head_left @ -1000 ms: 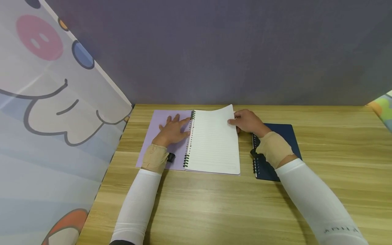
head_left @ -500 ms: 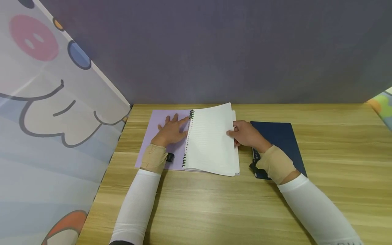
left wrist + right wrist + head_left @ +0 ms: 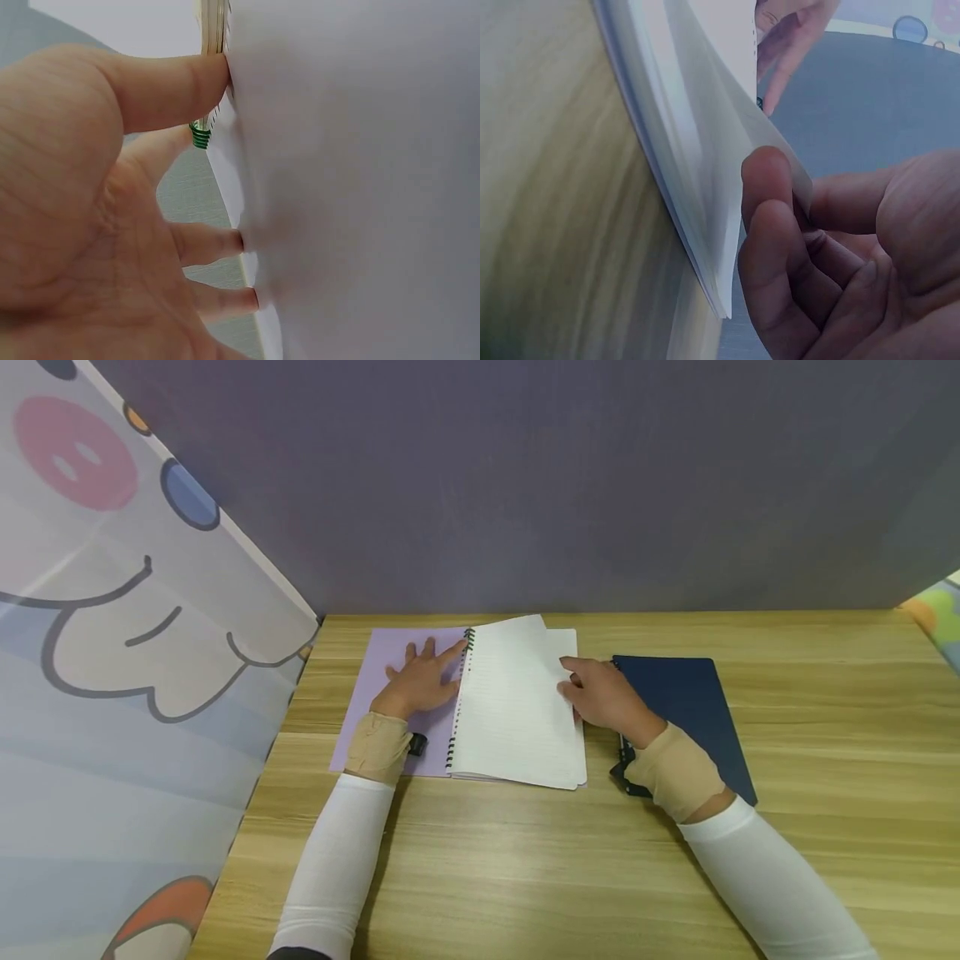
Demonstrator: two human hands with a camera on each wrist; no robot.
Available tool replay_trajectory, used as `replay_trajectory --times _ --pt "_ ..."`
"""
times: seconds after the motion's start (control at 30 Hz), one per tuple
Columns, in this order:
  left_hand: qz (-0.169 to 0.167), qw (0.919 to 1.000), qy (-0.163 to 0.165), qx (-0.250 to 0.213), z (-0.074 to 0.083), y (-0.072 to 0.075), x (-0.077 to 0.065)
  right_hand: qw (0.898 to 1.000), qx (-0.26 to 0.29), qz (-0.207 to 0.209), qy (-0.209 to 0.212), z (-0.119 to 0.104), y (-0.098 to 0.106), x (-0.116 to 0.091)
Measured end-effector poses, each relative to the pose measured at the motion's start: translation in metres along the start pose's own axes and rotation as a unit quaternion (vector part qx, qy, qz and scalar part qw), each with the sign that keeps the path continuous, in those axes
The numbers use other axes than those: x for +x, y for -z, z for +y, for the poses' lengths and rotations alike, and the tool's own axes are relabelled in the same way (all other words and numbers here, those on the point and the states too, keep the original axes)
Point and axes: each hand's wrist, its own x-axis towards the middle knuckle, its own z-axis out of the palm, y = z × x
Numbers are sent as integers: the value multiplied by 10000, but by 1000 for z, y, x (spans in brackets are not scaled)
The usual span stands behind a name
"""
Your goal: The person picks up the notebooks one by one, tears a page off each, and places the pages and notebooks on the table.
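A spiral notebook with a lilac cover (image 3: 360,727) lies opened on the table, its lined white page (image 3: 513,702) facing up. My left hand (image 3: 420,683) rests on the lilac cover with fingers spread, its thumb and index finger reaching the black spiral binding (image 3: 452,752). At the notebook's right edge my right hand (image 3: 603,693) pinches a sheet. In the right wrist view that lifted sheet (image 3: 727,97) runs between the thumb and the curled fingers (image 3: 769,247), its edge raised off the pages below.
A dark blue spiral notebook (image 3: 678,693) lies closed to the right, partly under my right wrist. The wooden table (image 3: 510,860) meets a grey panel (image 3: 540,485) at the back. A cartoon-printed wall (image 3: 112,760) stands along the left.
My right hand has slid down the notebook's right edge and now lifts a sheet whose top corner has shifted left. The left hand has stayed in place.
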Motion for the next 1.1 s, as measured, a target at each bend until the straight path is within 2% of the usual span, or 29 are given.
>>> replay_trajectory --times 0.6,0.87,1.1 --pt "-5 9999 133 -2 1 1 1 9950 -671 476 571 -8 -2 -4" --pt "-6 9999 141 -51 1 2 1 9788 -1624 777 976 -12 -8 -3" --pt "-27 9998 169 -66 3 3 2 9729 -1890 821 1050 -17 -12 -6"
